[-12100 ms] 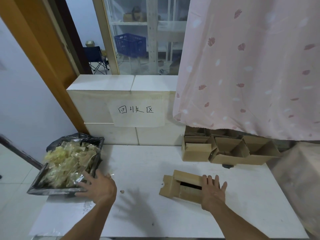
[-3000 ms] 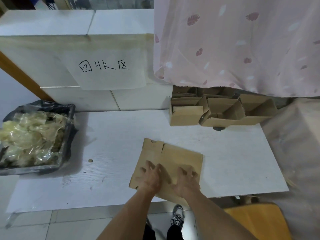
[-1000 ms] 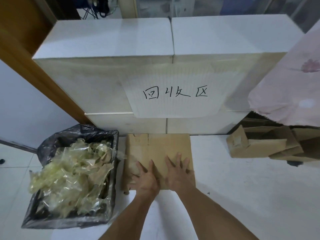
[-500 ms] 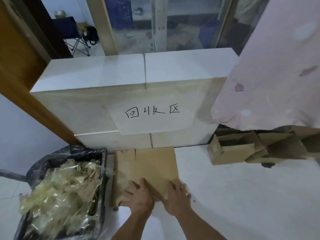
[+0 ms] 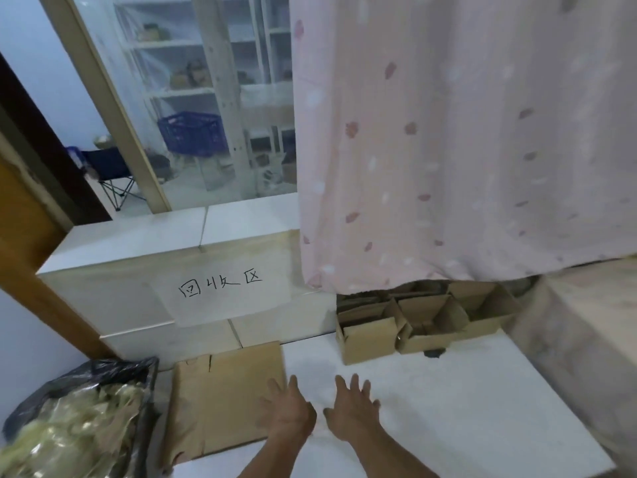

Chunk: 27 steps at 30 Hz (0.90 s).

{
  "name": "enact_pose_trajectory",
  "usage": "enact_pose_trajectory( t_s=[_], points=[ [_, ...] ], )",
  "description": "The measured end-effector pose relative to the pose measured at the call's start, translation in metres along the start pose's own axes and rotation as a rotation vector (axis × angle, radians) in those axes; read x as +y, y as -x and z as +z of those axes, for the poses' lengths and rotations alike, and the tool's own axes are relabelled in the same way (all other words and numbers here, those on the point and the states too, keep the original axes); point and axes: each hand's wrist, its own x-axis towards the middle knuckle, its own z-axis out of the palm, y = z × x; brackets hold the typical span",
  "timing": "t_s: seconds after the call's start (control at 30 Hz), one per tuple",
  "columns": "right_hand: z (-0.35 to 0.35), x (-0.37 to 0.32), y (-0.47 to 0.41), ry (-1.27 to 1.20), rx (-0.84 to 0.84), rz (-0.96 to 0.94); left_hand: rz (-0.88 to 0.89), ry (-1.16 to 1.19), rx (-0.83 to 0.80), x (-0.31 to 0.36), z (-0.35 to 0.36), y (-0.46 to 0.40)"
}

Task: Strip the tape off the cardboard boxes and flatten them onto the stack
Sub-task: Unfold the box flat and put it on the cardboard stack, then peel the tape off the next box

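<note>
Flattened box lies by the worktop's left edge.
I see my left hand (image 5: 289, 410) spread over the flattened box (image 5: 225, 398)'s right edge; my right hand (image 5: 351, 408) hovers open beside it, both gripping nothing.

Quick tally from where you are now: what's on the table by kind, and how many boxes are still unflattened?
Flattened cardboard, by the white blocks: 1 piece showing; layers beneath cannot be told
Unflattened open boxes, under the curtain edge: at least 3, more may be hidden
Bin with black liner, full of stripped tape: 1
Hands, left hand and right hand, both open: 2
Total: 7 at least
</note>
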Motion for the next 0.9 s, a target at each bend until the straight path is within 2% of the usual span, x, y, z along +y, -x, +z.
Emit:
enact_pose_trajectory(
  t_s=[0.27, 0.4, 0.73, 0.9],
  points=[
    [-0.048, 0.084, 0.010, -0.011, 0.061, 0.000, 0.055, 0.001, 0.022, 0.088, 0.022, 0.052],
    [-0.053, 0.109, 0.011, 0.017, 0.078, 0.012, 0.127, -0.015, 0.030, 0.104, 0.036, 0.062],
    [-0.063, 0.124, -0.018, -0.056, 0.173, 0.070, 0.290, -0.053, 0.051, 0.111, 0.024, 0.021],
    [-0.058, 0.150, -0.023, -0.096, 0.148, 0.092, 0.307, -0.060, 0.036, 0.141, 0.019, 0.001]
  ],
)
